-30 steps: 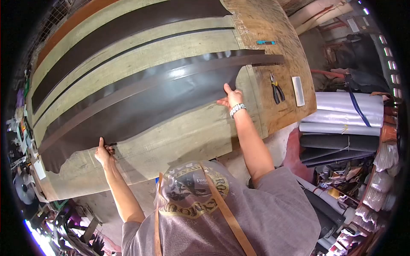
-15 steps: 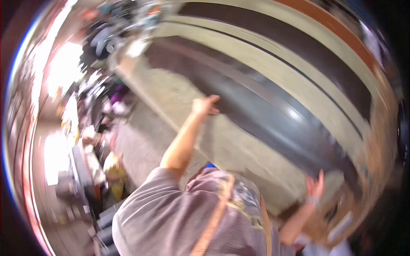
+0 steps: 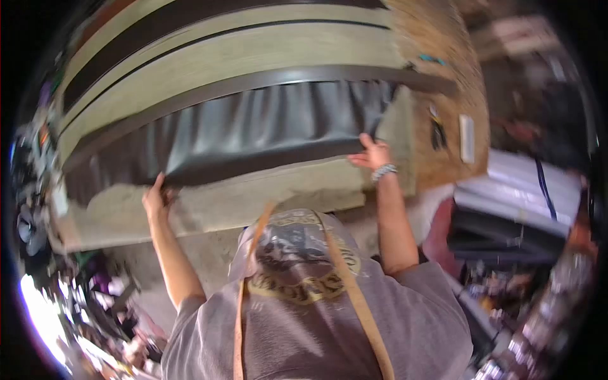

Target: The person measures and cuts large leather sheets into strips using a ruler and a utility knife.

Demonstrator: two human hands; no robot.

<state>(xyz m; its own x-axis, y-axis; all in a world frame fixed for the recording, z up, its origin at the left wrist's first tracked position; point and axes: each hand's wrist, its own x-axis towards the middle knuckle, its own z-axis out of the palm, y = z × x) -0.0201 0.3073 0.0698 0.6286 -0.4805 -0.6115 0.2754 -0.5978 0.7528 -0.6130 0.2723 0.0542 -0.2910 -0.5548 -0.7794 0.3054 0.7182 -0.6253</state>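
Note:
A long dark brown leather-like sheet (image 3: 259, 126) lies across the work table, its surface rippled into upright folds. A flat band runs along its far edge. My left hand (image 3: 156, 196) pinches the near edge of the sheet toward its left part, thumb on top. Farther right, my right hand (image 3: 375, 155) grips the same edge near its right end, thumb and fingers closed about it. A metal band circles my right wrist. Between the hands the near edge curves gently over the pale table covering (image 3: 272, 193).
Beyond the sheet lie a narrow black strip (image 3: 253, 28) and a wider dark strip (image 3: 145, 57). On the bare wood (image 3: 449, 95) at right are black-and-yellow pliers (image 3: 437, 130), a white bar (image 3: 467, 138) and a teal item (image 3: 432, 59). Rolled material (image 3: 513, 196) sits beyond the table's right edge.
My view has swung right. The smooth sheet is now rippled, and my right hand, formerly beside its edge with fingers spread, now grips it. My left hand remains on the near edge.

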